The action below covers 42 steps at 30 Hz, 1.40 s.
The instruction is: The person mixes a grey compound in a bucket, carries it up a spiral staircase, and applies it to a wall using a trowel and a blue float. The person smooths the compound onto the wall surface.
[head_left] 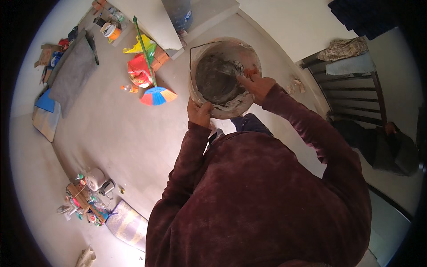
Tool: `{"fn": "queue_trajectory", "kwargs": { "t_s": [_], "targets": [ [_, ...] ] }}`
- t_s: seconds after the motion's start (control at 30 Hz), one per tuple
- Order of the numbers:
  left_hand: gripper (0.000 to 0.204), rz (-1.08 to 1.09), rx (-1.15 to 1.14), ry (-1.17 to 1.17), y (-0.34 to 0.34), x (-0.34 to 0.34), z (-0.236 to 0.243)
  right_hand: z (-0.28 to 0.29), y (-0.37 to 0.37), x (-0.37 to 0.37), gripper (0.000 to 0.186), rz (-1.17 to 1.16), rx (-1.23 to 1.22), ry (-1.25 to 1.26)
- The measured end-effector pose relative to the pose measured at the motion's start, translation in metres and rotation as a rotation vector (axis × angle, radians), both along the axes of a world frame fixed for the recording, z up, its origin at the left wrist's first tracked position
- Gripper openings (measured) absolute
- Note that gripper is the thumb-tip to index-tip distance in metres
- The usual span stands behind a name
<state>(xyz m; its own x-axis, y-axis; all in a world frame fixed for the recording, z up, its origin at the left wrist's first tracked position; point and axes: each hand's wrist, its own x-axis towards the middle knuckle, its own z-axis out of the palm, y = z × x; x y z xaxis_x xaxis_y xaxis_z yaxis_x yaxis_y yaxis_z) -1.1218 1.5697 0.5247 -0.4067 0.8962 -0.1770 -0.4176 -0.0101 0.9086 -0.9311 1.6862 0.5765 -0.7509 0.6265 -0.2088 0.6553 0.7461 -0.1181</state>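
Note:
A round bucket with a pale, mortar-smeared wall hangs tilted in front of me, its thin wire handle up along the left rim. Wet grey mortar covers the inside bottom. My left hand grips the near-left rim, thumb over the edge. Reaching over the right rim, my right hand is closed on what looks like a trowel, whose blade lies smeared in the mortar. Something orange-red shows just beyond its fingers; the grip itself is mostly hidden.
A broom with coloured bristles leans by red and yellow bags at the left. Grey foam sheets lie farther left. Household clutter sits lower left beside a patterned mat. A dark slatted rack stands right.

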Motion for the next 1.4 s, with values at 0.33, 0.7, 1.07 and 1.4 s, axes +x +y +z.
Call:
{"fn": "queue_trajectory", "kwargs": {
  "t_s": [0.33, 0.7, 1.07, 1.4],
  "targets": [
    [0.048, 0.116, -0.189, -0.004, 0.137, 0.026, -0.021, -0.09, 0.136, 0.012, 0.052, -0.201, -0.418, 0.2],
    [0.052, 0.292, -0.112, -0.177, 0.279, 0.044, 0.032, -0.038, 0.284, 0.039, 0.04, -0.044, -0.442, 0.51],
    [0.049, 0.288, -0.06, -0.126, 0.383, 0.029, 0.023, -0.02, 0.411, -0.007, 0.06, 0.014, -0.07, 0.077],
    [0.048, 0.272, -0.052, 0.095, 0.505, -0.051, -0.017, -0.047, 0.532, -0.086, 0.043, 0.018, -0.606, 0.572]
  ]
}}
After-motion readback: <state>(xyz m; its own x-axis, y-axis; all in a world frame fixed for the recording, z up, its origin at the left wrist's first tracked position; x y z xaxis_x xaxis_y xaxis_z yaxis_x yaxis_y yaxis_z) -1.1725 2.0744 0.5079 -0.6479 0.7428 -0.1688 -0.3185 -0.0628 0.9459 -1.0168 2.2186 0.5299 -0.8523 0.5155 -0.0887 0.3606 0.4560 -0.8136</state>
